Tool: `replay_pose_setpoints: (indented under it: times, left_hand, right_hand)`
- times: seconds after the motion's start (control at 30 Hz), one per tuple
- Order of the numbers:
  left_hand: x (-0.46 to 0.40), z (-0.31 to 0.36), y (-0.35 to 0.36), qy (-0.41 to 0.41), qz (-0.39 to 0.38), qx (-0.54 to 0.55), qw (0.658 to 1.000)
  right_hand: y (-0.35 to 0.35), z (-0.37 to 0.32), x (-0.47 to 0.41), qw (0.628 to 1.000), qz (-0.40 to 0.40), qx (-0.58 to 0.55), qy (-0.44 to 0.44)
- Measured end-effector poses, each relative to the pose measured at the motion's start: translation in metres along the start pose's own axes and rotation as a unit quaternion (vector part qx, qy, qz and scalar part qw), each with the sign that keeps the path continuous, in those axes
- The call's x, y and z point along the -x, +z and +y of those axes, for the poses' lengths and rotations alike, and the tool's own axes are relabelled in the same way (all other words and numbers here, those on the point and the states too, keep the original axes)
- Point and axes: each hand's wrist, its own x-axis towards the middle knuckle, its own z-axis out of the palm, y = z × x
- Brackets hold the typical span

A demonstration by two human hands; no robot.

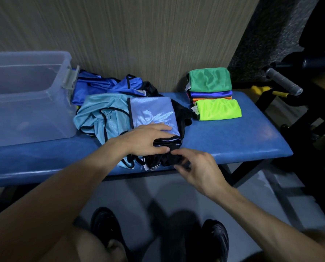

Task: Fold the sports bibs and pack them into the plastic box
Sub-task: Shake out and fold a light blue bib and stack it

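Bib [152, 114], pale blue, folded, right of plastic box [27, 95]; left hand [144, 138] flat on it; right hand [195, 167] pinches black fabric [163, 159].

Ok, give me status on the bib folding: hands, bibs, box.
Left hand flat on light blue bib, right hand pinching its black trim. Folded stack waits on bench. Plastic box open, nothing blocking.

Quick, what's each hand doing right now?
Left hand: open, flat, pressing on the folded light blue bib.
Right hand: pinching the bib's black-trimmed edge.
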Motion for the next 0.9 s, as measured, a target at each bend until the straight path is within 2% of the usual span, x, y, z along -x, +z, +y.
replay_pose_setpoints:
  times: [0.13, 0.33, 0.63, 0.73, 0.9]
  left_hand:
    - [0.001, 0.000, 0.000, 0.001, -0.006, 0.005, 1.000]
    - [0.003, 0.000, -0.002, 0.001, -0.017, 0.008, 1.000]
    - [0.006, 0.000, -0.009, 0.008, -0.039, 0.035, 0.999]
    - [0.005, -0.001, -0.008, 0.012, -0.040, 0.029, 0.999]
    - [0.006, 0.001, -0.012, 0.015, -0.060, 0.038, 0.997]
  right_hand:
    - [0.012, 0.005, 0.007, 0.984, 0.056, 0.155, -0.064]
    - [0.019, 0.014, -0.003, 0.963, 0.095, 0.215, -0.131]
    - [0.003, 0.018, -0.025, 0.976, 0.113, 0.128, -0.136]
    - [0.000, 0.018, -0.033, 0.979, 0.100, 0.114, -0.139]
    - [-0.012, 0.014, -0.065, 0.992, 0.056, 0.073, -0.093]
